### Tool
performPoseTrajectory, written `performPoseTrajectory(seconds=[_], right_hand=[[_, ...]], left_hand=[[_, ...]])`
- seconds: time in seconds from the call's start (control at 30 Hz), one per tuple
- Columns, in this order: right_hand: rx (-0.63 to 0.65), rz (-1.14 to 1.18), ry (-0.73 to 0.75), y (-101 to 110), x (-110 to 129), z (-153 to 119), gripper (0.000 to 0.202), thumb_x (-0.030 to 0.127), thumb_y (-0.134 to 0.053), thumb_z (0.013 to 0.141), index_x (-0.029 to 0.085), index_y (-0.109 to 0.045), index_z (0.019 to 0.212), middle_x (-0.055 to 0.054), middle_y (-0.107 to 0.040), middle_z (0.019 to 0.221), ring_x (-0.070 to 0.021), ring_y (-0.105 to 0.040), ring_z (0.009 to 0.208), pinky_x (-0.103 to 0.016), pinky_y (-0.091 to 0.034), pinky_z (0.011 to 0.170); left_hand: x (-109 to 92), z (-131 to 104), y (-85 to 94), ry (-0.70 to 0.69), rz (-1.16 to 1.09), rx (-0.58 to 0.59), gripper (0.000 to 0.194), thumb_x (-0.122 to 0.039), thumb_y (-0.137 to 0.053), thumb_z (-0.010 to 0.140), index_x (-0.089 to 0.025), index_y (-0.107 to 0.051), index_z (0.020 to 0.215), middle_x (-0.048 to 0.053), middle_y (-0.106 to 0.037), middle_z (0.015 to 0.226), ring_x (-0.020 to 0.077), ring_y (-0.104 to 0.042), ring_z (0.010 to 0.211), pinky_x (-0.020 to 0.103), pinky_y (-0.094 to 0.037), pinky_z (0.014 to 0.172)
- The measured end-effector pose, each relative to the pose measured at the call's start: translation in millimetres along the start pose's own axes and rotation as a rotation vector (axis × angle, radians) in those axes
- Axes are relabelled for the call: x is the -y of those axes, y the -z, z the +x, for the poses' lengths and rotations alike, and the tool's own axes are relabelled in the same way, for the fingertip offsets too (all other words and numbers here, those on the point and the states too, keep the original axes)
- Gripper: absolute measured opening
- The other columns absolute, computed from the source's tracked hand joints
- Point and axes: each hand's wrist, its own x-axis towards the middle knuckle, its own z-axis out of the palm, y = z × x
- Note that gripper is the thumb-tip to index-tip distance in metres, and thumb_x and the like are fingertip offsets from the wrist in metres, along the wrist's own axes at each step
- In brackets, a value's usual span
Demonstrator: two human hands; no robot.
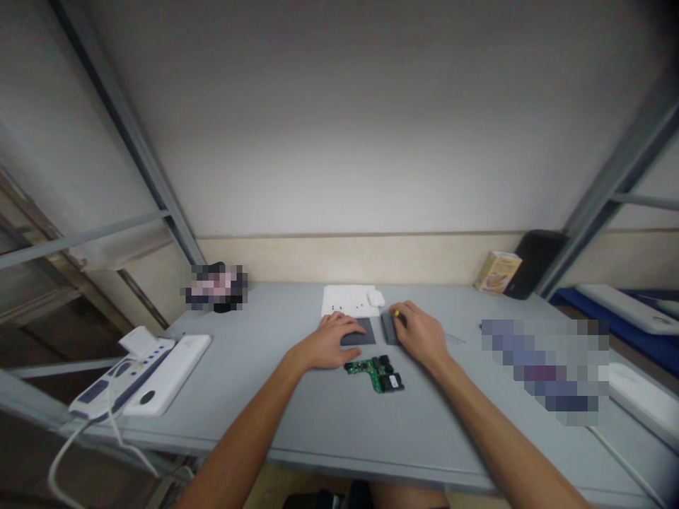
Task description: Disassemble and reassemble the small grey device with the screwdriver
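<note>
My left hand (pixel 333 341) lies on a flat dark grey panel (pixel 366 329), fingers spread and thumb stretched toward me. To its right, my right hand (pixel 421 331) is closed around a small black tool with a yellow end (pixel 397 314); most of the tool is hidden by the fingers. That hand rests against a dark grey box-like piece (pixel 389 329), whose right side is covered. Nearer to me, between the forearms, is a green circuit board (pixel 376 375) with black parts on it. Behind the hands, a white sheet (pixel 339 293) bears several tiny dark pieces.
A rounded white object (pixel 375 297) sits at the sheet's right edge. Thin rods (pixel 455 338) lie right of my right hand. On the left are a power strip (pixel 122 375) with cables and a white slab (pixel 170 375). A yellow box (pixel 497 273) stands at the back right.
</note>
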Motion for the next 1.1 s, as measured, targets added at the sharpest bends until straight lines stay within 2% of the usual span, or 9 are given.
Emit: performPoseTrajectory(seconds=[0.2, 0.37, 0.5, 0.77, 0.97, 1.1], right_hand=[[-0.019, 0.03, -0.002, -1, -1, -1, 0.026, 0.025, -0.045, 0.1, 0.027, -0.068, 0.112, -0.003, -0.071, 0.113, -0.019, -0.068, 0.091, -0.028, -0.043, 0.071], [-0.028, 0.034, -0.004, -1, -1, -1, 0.025, 0.026, -0.045, 0.099, 0.027, -0.068, 0.11, -0.002, -0.071, 0.112, -0.019, -0.068, 0.089, -0.029, -0.042, 0.07], [-0.029, 0.033, 0.003, -1, -2, -1, 0.025, 0.026, -0.045, 0.1, 0.028, -0.068, 0.11, -0.002, -0.07, 0.113, -0.0191, -0.068, 0.088, -0.029, -0.041, 0.069], [-0.053, 0.05, 0.019, -5, -4, -1, 0.023, 0.024, -0.048, 0.098, 0.028, -0.068, 0.108, -0.001, -0.07, 0.111, -0.0178, -0.067, 0.087, -0.028, -0.04, 0.069], [-0.087, 0.065, 0.016, -10, -8, 0, 0.021, 0.022, -0.051, 0.097, 0.028, -0.069, 0.106, 0.0, -0.07, 0.107, -0.0165, -0.066, 0.085, -0.027, -0.038, 0.067], [-0.088, 0.066, 0.012, -11, -8, 1, 0.021, 0.022, -0.053, 0.096, 0.029, -0.069, 0.107, 0.0, -0.07, 0.109, -0.0167, -0.066, 0.085, -0.027, -0.037, 0.066]], left_hand=[[-5, 0, 2.7, -0.005, 0.008, -0.027, 0.037, -0.039, -0.072, 0.087, -0.033, -0.068, 0.123, 0.004, -0.065, 0.13, 0.0317, -0.044, 0.13, 0.053, -0.025, 0.116], [-8, 2, -2.6, -0.026, -0.004, 0.024, 0.035, -0.048, -0.076, 0.084, -0.036, -0.072, 0.117, 0.0, -0.061, 0.139, 0.0338, -0.037, 0.137, 0.058, -0.019, 0.119], [-7, 3, -5.9, -0.014, 0.012, 0.018, 0.03, -0.046, -0.077, 0.084, -0.038, -0.074, 0.113, -0.002, -0.059, 0.143, 0.0359, -0.033, 0.141, 0.06, -0.017, 0.12], [-5, 4, -12.5, -0.021, 0.024, -0.046, 0.025, -0.041, -0.077, 0.085, -0.036, -0.075, 0.109, 0.0, -0.057, 0.141, 0.0334, -0.034, 0.138, 0.057, -0.021, 0.119], [-10, 4, -10.1, -0.035, 0.04, -0.049, 0.023, -0.036, -0.075, 0.086, -0.035, -0.074, 0.109, 0.001, -0.056, 0.14, 0.0315, -0.035, 0.136, 0.054, -0.024, 0.118], [-10, 3, -9.7, -0.045, 0.056, -0.058, 0.023, -0.038, -0.073, 0.089, -0.033, -0.073, 0.111, 0.004, -0.057, 0.138, 0.0307, -0.039, 0.134, 0.053, -0.028, 0.115]])
